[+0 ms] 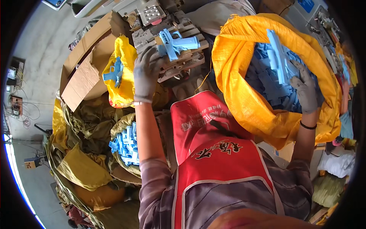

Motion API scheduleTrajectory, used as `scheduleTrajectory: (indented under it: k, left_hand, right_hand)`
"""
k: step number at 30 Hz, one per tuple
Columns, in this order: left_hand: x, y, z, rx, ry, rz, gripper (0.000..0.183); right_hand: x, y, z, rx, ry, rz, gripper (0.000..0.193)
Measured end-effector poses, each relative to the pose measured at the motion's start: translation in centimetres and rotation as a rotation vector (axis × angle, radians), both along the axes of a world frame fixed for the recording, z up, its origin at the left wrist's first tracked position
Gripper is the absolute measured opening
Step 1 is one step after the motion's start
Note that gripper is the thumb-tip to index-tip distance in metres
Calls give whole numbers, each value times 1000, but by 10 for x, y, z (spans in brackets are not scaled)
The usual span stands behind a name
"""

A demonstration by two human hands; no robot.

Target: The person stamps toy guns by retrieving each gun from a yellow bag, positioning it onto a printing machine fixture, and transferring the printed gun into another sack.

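Observation:
My right hand [305, 88], in a grey glove, grips a light blue plastic toy pistol [279, 61] by its handle end, barrel pointing up. It is held over a big orange woven sack [238, 87] with many blue plastic pieces [263, 82] inside. On a metal fixture [190, 61] at the top middle lies another light blue toy pistol [183, 44] on its side, muzzle to the right. Beside its left end is my left hand [146, 66], also gloved, with the fingers bent in around a small bluish patch that I cannot make out.
To the left stand a cardboard box [82, 82] and a yellow bag [126, 57] with a darker blue toy pistol [115, 72] on it. Lower down, an olive sack [120, 128] holds small blue parts [129, 147]. A red apron [225, 160] covers my lap.

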State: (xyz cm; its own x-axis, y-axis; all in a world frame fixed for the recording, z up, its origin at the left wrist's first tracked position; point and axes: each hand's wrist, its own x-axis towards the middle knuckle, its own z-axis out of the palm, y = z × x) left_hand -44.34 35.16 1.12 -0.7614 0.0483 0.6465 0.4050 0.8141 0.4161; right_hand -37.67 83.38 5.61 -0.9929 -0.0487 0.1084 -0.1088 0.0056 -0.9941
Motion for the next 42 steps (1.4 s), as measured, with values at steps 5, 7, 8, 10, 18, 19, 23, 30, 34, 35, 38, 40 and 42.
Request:
scheduleTrajectory:
  k: [5,7,8,10,18,19,23,30,34,35,38,40,42]
  left_hand:
    - [-30,-9,18,126,-379,-126,34]
    - [-27,-10,12,9,-161,-123,31]
    - [-21,-13,7,12,-159,-126,31]
    - [-1,-22,-5,212,-7,37,28]
    - [119,-78,-58,326,-87,549,26]
    - [132,-78,-60,400,-133,580,25]
    - [151,-79,-82,507,-81,526,22]
    - [205,-107,-99,305,-118,695,24]
    - [247,-126,-110,320,-154,839,25]
    - [257,-138,-121,396,-133,821,25]
    - [260,-125,-110,195,-206,971,24]
    - [252,-127,-118,225,-213,924,24]
    - [239,-118,-118,135,-225,849,24]
  right_hand:
    - [-38,-71,17,171,60,20,41]
    - [-66,-88,11,354,393,152,40]
    - [-81,-98,8,372,442,233,40]
    - [-109,-136,6,201,173,376,42]
    - [-166,-239,-39,334,150,485,37]
    - [-165,-243,-38,425,116,481,37]
    - [-160,-245,-22,744,216,438,40]
    - [-124,-147,31,865,642,341,37]
    - [-91,-31,36,962,454,266,32]
    - [-76,-20,32,1172,250,137,36]
    - [-37,17,-6,1584,98,54,40]
    - [-20,27,-34,1788,184,126,40]
    - [-8,25,-47,1594,267,176,47]
